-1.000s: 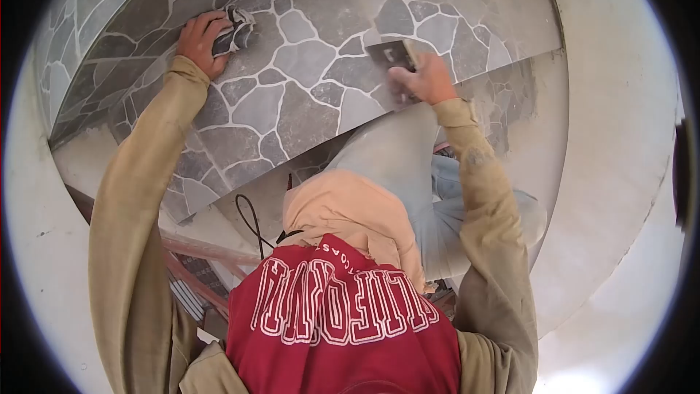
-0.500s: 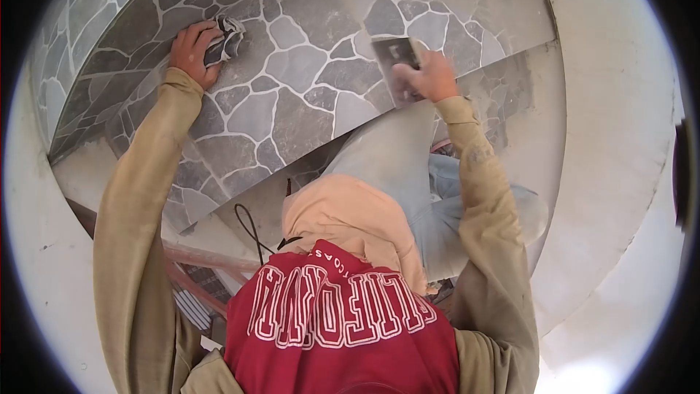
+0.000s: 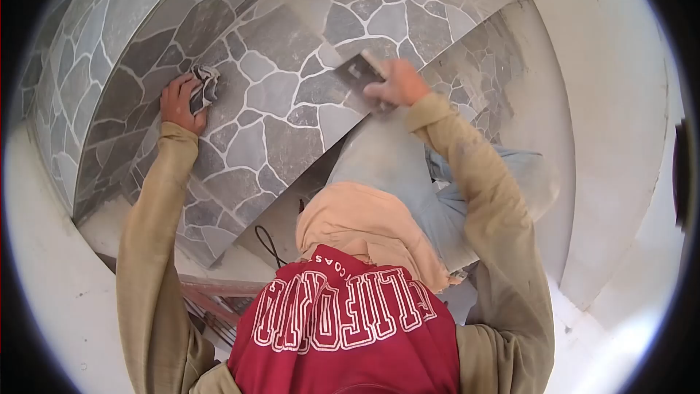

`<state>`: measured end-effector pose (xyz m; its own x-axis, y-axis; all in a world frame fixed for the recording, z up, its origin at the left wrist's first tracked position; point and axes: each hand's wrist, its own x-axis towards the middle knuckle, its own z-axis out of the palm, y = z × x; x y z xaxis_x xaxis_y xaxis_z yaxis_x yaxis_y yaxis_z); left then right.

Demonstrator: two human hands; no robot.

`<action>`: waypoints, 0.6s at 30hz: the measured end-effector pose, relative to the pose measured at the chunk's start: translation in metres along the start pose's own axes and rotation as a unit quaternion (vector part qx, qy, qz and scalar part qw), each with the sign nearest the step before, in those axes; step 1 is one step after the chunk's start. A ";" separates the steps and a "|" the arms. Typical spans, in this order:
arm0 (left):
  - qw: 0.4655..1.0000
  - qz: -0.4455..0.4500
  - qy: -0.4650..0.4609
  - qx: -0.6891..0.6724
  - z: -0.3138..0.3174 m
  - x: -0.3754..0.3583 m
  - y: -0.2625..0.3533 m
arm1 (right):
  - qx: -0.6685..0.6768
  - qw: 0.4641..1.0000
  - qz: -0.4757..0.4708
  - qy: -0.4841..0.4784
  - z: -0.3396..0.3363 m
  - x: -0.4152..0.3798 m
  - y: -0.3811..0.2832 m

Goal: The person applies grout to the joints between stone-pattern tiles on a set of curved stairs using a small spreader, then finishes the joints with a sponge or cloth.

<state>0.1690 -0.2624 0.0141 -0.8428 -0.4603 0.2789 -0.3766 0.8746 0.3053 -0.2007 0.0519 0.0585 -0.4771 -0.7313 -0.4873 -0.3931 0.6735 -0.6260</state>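
Note:
My left hand is closed around a crumpled grey-and-white cloth. It rests on the step at the foot of the curved, stone-patterned riser. In my right hand is a flat, dark plate-like tool with a pale edge, which looks like a grout float. It lies over the front edge of the stone-patterned tread, slightly blurred. Pale lines run between the grey stone shapes, and a dusty haze covers parts of the surface. My fingers hide part of the float.
A lower step with smeared tile lies to the right, beside a curved pale wall. My bent leg is close under the tread's edge. A black cord loop and reddish bars are at lower left.
My right hand has swept the float to the left and slightly nearer the tread's front edge, and the float has turned. My left hand stays on the cloth by the riser. The view has shifted.

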 end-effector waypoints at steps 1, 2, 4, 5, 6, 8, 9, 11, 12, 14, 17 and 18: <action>1.000 0.009 -0.005 0.001 0.000 0.001 0.000 | 0.050 0.998 0.031 0.015 0.000 0.007 0.012; 1.000 0.004 -0.004 0.003 -0.001 0.001 0.003 | 0.101 0.993 0.061 -0.003 -0.025 0.004 0.001; 1.000 -0.001 -0.005 0.008 -0.003 0.000 0.003 | 0.085 0.996 0.036 -0.011 -0.022 -0.004 -0.009; 1.000 0.001 -0.002 0.003 -0.002 0.000 0.002 | 0.060 0.998 0.008 -0.018 -0.019 -0.007 -0.012; 1.000 0.001 0.004 -0.004 0.000 0.000 0.003 | -0.185 0.926 -0.277 0.175 0.007 -0.003 -0.003; 1.000 0.005 0.012 0.001 0.001 0.001 0.003 | -0.113 0.973 -0.169 0.111 -0.009 0.000 -0.001; 1.000 0.010 0.012 0.005 0.000 0.001 0.002 | -0.032 0.997 -0.051 0.041 -0.014 -0.001 -0.009; 1.000 0.014 0.022 0.002 0.003 0.003 0.000 | 0.142 0.990 0.021 -0.009 -0.030 0.012 0.005; 0.999 0.019 0.027 -0.003 0.002 0.000 -0.001 | 0.114 0.992 0.054 -0.019 -0.030 0.014 0.004; 1.000 0.013 0.016 0.000 0.000 -0.003 -0.002 | -0.137 0.985 -0.087 0.056 0.004 0.020 0.015; 1.000 0.017 0.020 0.003 0.002 0.000 -0.004 | -0.110 0.992 -0.063 -0.002 0.002 0.007 -0.016; 1.000 0.021 0.014 0.002 0.002 -0.001 -0.004 | -0.079 0.996 -0.034 0.009 -0.006 0.017 0.000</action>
<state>0.1704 -0.2657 0.0110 -0.8474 -0.4264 0.3165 -0.3424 0.8943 0.2881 -0.2139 0.0400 0.0536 -0.4580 -0.7749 -0.4356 -0.5427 0.6319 -0.5533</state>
